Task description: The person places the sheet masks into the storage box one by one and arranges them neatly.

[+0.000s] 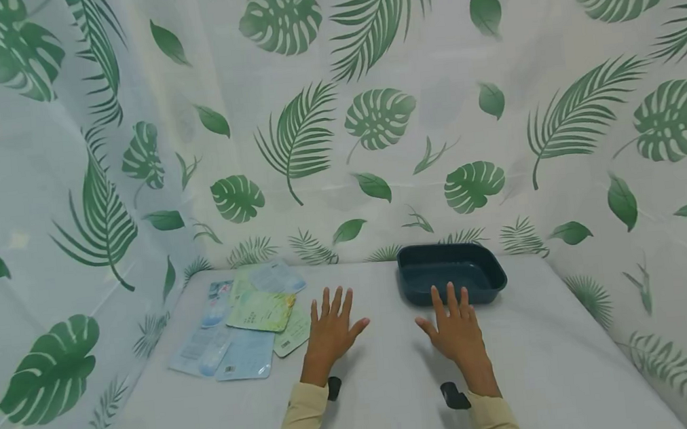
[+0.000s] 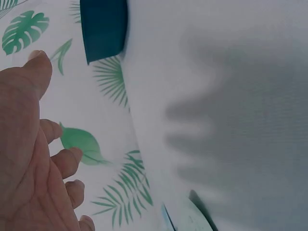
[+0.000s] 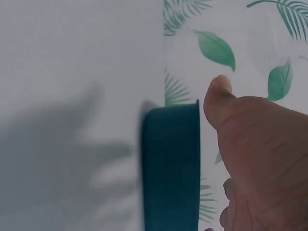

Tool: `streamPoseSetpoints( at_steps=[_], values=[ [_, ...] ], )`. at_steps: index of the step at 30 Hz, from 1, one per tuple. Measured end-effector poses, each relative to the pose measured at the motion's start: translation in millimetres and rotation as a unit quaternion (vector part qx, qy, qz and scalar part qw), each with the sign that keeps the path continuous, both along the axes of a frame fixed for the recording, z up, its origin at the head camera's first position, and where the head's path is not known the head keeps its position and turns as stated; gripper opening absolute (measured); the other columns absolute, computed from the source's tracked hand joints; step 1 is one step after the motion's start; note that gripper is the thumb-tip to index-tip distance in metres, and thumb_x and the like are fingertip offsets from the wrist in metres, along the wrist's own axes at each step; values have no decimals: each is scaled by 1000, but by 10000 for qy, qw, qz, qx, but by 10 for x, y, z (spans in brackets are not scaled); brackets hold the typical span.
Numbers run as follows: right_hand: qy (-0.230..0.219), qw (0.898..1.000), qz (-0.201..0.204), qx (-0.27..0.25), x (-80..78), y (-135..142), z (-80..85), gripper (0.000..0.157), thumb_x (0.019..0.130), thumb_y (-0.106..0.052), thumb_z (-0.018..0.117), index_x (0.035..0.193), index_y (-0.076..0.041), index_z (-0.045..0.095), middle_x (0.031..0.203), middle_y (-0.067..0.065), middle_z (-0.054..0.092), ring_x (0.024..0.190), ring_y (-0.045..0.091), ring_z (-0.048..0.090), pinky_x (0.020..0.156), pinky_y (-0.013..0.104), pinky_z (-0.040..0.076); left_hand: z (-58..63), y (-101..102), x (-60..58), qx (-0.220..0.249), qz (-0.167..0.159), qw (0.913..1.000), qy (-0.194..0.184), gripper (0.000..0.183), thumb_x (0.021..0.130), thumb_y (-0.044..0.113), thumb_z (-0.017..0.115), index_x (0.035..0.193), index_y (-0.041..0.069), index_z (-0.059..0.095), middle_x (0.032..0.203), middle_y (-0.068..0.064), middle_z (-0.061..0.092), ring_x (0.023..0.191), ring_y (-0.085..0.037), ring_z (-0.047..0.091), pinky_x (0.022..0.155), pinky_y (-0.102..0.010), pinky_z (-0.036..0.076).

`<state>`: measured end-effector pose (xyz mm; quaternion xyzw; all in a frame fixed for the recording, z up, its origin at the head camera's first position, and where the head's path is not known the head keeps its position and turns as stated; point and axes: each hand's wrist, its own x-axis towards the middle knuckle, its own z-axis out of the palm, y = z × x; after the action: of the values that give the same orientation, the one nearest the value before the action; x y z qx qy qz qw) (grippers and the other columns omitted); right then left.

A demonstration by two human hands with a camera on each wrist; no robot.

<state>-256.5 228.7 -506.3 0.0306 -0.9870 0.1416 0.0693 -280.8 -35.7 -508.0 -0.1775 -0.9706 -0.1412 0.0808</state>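
My left hand [image 1: 331,335] hovers over the white table, palm down with fingers spread, just right of a pile of flat sachets. The topmost is a yellow-green sachet [image 1: 261,311]; a light blue one [image 1: 245,354] lies nearer me, and a pale green one [image 1: 292,329] is beside the left hand. My right hand [image 1: 457,333], also spread and holding nothing, is in front of a dark teal rectangular tub [image 1: 491,292]; its fingertips overlap the tub's near wall in the head view. In the right wrist view the tub's side [image 3: 171,168] stands beyond the thumb.
More sachets, one blue and white [image 1: 217,303] and one pale blue [image 1: 277,277], lie at the back left of the table [image 1: 383,388]. A leaf-printed curtain [image 1: 320,230] rises behind the table and along both sides. Each wrist wears a black band mount [image 1: 455,395].
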Motion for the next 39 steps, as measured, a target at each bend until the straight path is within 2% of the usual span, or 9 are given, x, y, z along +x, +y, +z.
streamPoseSetpoints(
  at_steps=[9,12,16,20,23,27,29,34,39],
  values=[
    [1,9991,-429,35,-147,480,-83,80,98,-38,56,152,5,17,153,43,3,139,65,1,103,72,27,-119,-60,29,59,125,9995,-286,68,100,55,38,152,12,34,157,-15,33,148,-40,23,115,-61,19],
    [-85,9975,-700,-17,-206,698,-45,80,97,-37,57,151,7,17,151,45,0,138,66,0,101,72,29,-166,-84,89,320,5,9994,-138,59,101,48,43,146,10,45,150,-16,45,141,-37,37,113,-57,28],
    [-487,9931,-994,-397,-299,983,-4,76,100,-39,51,150,8,17,152,43,-11,139,64,-5,98,74,30,-257,-180,212,976,-90,9951,110,41,99,36,55,129,8,61,131,-13,62,122,-30,58,100,-45,47],
    [-936,9864,-1074,-826,-409,1198,-62,76,102,-44,44,149,8,16,151,42,-16,138,64,3,95,74,32,-378,-348,329,1569,194,9872,-216,31,99,33,57,121,13,65,123,-5,65,115,-24,62,92,-40,52],
    [-998,9840,-1030,-1057,-484,1262,-176,72,102,-40,45,148,8,18,151,45,-3,135,63,17,99,71,32,-437,-478,411,1828,444,9807,-540,27,99,32,56,117,14,66,120,-3,66,110,-22,64,89,-40,52],
    [-589,9825,-1031,-1436,-499,1236,-320,58,100,-27,52,137,13,31,139,46,28,128,60,34,102,66,34,-494,-616,523,2028,602,9742,-782,23,98,29,58,110,12,68,110,-3,69,97,-19,67,80,-36,54],
    [-327,9798,-1110,-1631,-470,1201,-357,50,98,-20,55,130,14,37,132,45,37,124,59,39,100,65,36,-526,-661,561,2088,627,9722,-857,21,97,27,59,109,12,68,104,-1,70,93,-17,67,78,-33,53],
    [176,9745,-1286,-1832,-386,1089,-368,39,96,-17,60,121,9,47,126,41,44,120,56,44,97,64,37,-601,-745,615,2382,595,9633,-1084,23,97,23,59,111,7,67,96,-1,70,87,-14,66,74,-29,53],
    [509,9755,-1090,-1840,-327,887,-369,35,93,-17,66,114,8,52,121,37,52,118,51,48,97,62,38,-648,-853,640,3002,739,9412,-1363,23,97,20,59,113,5,66,103,-5,71,93,-17,67,79,-30,55]
  ],
)
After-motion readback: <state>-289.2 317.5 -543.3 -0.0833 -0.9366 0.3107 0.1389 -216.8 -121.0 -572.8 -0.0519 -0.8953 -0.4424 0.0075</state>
